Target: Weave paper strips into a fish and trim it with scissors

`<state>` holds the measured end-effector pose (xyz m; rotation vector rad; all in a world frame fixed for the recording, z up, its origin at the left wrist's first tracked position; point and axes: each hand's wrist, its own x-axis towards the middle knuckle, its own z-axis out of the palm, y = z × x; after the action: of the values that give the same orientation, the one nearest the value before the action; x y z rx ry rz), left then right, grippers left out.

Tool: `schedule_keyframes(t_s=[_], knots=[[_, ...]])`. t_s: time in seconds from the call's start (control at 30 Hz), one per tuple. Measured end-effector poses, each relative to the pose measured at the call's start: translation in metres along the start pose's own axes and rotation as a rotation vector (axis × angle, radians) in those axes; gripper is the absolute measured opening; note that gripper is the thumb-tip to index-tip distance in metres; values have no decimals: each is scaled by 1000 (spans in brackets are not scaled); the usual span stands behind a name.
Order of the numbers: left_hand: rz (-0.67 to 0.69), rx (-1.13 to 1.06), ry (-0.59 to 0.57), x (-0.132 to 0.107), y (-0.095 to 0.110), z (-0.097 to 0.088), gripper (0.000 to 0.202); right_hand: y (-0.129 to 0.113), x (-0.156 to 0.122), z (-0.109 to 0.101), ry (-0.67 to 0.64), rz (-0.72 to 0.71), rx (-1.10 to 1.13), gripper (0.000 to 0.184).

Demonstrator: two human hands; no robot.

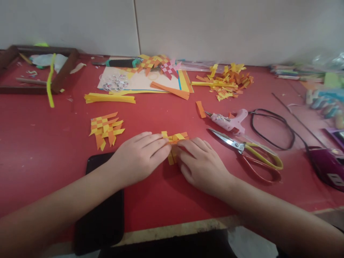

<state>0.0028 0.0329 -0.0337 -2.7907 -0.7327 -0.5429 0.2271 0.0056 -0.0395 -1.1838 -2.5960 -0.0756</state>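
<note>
Head-worn view, facing forward and down, near tabletop (156,200)

The orange-and-yellow paper piece (178,137) is partly covered by the left hand (142,154) and right hand (202,163), and the black flat object (102,218) by the left forearm (77,191). The brown frame (63,73) is cut off at the left edge, the purple object (326,166) at the right; the clear plastic (328,60) in the far corner is blurred.

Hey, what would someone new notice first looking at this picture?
Probably the left hand and right hand, centered over the bright red tabletop, holding a yellow-and-orange woven paper piece. Next, perhaps, the large open scissors to their right, with a pink glue gun just beyond, and the loose pile of paper scraps near the wall.
</note>
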Motion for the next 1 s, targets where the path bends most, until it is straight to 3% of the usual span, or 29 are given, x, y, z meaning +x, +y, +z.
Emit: schedule_keyframes(t_s=[0.2,0.47,0.7,1.0], knots=[[-58,-70,-26,-3,-8,1,25,7,0,-1,-9,2,62,27],[-17,-114,48,-6,-8,-3,21,26,4,-4,-45,-30,301,32],[27,-194,45,-5,-5,-6,18,36,14,-9,-65,-75,359,33],[-61,-216,135,3,-13,3,15,41,20,-6,-36,-102,374,31]])
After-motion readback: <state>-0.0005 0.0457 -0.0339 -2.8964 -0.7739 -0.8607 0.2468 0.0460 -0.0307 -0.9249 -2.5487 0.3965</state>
